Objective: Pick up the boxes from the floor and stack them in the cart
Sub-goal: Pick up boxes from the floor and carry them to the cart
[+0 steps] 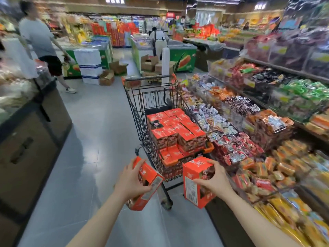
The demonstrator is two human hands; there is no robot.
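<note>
My left hand (130, 179) grips an orange box (145, 186), tilted, just in front of the cart's near end. My right hand (216, 178) grips a second orange box (193, 182), upright, beside the cart's near right corner. The black wire shopping cart (140, 107) with an orange handle stands in the aisle ahead of me. Inside it several orange boxes (175, 129) are stacked in layers, higher at the middle and lower at the near end.
Snack shelves (258, 132) run along the right, close to the cart. A dark counter (30, 132) lines the left. Grey floor (99, 125) stretches ahead. A person (42, 41) walks at the far left; another stands by freezers (160, 43) with cardboard boxes.
</note>
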